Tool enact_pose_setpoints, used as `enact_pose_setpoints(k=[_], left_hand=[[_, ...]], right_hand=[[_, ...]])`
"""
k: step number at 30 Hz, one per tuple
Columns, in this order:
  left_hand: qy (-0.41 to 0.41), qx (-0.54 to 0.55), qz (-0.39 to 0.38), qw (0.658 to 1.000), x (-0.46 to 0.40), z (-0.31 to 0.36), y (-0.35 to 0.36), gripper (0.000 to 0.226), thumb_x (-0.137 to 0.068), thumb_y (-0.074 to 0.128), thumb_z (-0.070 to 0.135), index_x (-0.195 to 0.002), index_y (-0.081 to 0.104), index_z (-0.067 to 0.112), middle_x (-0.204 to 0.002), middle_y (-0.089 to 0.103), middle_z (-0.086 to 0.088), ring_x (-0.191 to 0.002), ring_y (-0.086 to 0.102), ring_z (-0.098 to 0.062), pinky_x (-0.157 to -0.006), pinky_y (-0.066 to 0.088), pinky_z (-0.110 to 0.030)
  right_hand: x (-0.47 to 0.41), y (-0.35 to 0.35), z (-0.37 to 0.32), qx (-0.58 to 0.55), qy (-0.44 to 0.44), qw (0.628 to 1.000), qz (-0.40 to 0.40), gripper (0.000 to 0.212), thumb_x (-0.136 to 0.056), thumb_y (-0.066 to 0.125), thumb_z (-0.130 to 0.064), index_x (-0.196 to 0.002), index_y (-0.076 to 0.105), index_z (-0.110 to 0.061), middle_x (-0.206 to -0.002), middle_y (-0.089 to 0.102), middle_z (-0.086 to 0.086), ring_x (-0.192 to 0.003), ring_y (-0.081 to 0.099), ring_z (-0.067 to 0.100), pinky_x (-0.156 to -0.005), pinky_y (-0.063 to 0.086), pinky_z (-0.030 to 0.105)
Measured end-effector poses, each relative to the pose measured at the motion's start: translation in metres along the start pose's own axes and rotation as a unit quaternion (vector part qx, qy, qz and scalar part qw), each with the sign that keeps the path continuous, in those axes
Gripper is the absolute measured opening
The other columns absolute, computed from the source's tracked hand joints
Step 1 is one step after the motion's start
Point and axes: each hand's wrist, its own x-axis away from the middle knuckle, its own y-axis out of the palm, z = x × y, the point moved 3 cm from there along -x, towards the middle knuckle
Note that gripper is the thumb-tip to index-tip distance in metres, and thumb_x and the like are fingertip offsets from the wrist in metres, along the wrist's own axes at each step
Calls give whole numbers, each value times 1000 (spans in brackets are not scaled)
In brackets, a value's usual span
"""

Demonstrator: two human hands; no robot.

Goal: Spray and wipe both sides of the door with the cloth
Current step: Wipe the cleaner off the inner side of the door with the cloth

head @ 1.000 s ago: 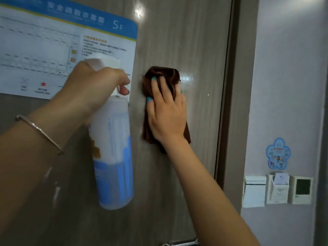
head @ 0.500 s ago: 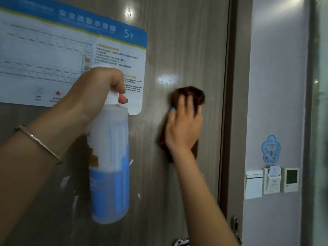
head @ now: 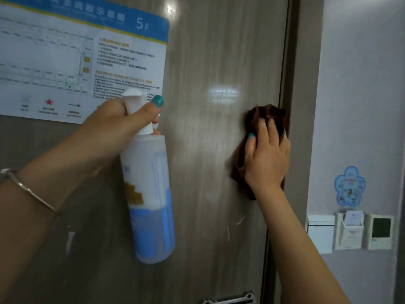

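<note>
Broadly, the view is filled by the wood-grain door (head: 208, 51), whose long axis runs vertically and whose right edge meets the frame just beside the cloth. A floor-plan notice (head: 65, 58) marked 5F is fixed to the door's upper left. To the right of the frame, a pale wall (head: 361, 84) is seen, with a flower-shaped sticker (head: 350, 186) above a row of wall panels (head: 348, 232); a card is held in the middle one, a small pocket-like holder.

The spray bottle (head: 151, 198) is gripped at its neck by the left hand (head: 114, 132), fingers curled round the white trigger head, thumb on top. The bottle is carried upright in front of the door's middle. It is translucent, and pale liquid is seen in roughly its lower third.

The brown cloth (head: 266, 116) is pressed flat against the door by the right hand (head: 268, 159), fingers spread and mostly straight over it, not clenched. The cloth lies at the door's right edge, at mid height, well apart from the bottle.

The wipe is judged to be in progress on this face only. With the edge already met, the unwiped surface lies leftward and downward from the cloth, so the right hand is nearer to it. A metal handle (head: 228, 300) is partly seen at the bottom.
</note>
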Motion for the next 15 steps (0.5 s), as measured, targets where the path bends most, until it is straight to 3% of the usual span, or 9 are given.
enact_pose_setpoints(k=[6, 9, 12, 15], left_hand=[[5, 51, 27, 998, -6, -4, 15, 61, -47, 70, 87, -76, 77, 33, -98, 77, 2, -90, 73, -18, -89, 55, -40], [-5, 63, 43, 997, -7, -1, 17, 47, -58, 64, 82, -73, 77, 39, -102, 76, 5, -103, 70, -25, -98, 52, -50], [-25, 81, 67, 994, -4, -3, 16, 48, -55, 67, 80, -73, 78, 37, -103, 76, 3, -105, 70, -25, -98, 52, -51], [-40, 126, 84, 988, 0, -7, 16, 49, -55, 75, 73, -81, 78, 31, -104, 76, 1, -107, 69, -21, -98, 52, -51]], right_hand=[[-26, -2, -9, -35, -31, 999, -1, 47, -102, 41, -23, -148, 42, -15, -156, 38, 4, -144, 28, 37, -120, 19, 48], [-33, -8, -10, -33, -44, 998, -8, 47, -102, 42, -22, -148, 41, -15, -156, 37, 4, -143, 28, 35, -120, 20, 48], [13, -4, -6, -43, -47, 998, 1, 47, -100, 46, -20, -146, 45, -14, -153, 42, 4, -139, 34, 38, -118, 25, 51], [52, 0, 7, -23, -54, 998, -7, 50, -99, 39, -31, -147, 45, -18, -153, 43, 3, -140, 33, 38, -118, 26, 51]])
